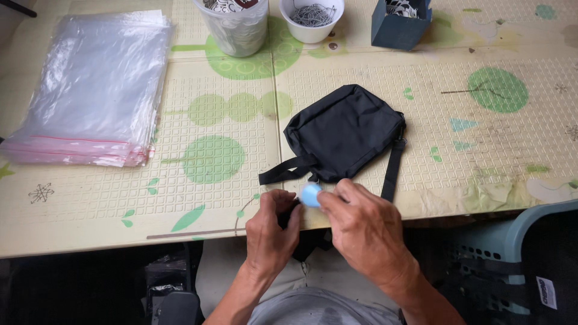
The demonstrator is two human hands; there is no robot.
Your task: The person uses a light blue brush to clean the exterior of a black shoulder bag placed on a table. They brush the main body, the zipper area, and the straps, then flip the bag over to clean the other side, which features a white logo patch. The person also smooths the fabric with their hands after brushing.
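Closest to me, my left hand (272, 232) and right hand (367, 232) meet at the near edge of the table (90, 210). Between them sits a small light-blue tag (311, 195): the right thumb and forefinger pinch it from the right, fingers drawn narrow around it. The left hand is curled in just to the left of that pinch, its fingertips closed on something dark — I take it for a bit of strap, though I cannot tell exactly what. Just beyond the pinch lies the black bag (343, 132), flat on the table, its lower edge nearly touching the tag. One strap (288, 171) runs out from the bag to the left of the grip, and another strap (392, 171) drops down the bag's right side toward my right hand. Far off to the left of the hands rests a stack of clear plastic bags (96, 90) with red seal lines. Farthest away, past the bag, stand a clear plastic cup (233, 27), a white bowl (312, 24) of small metal pieces, and — to the right of those — a dark blue box (400, 24).
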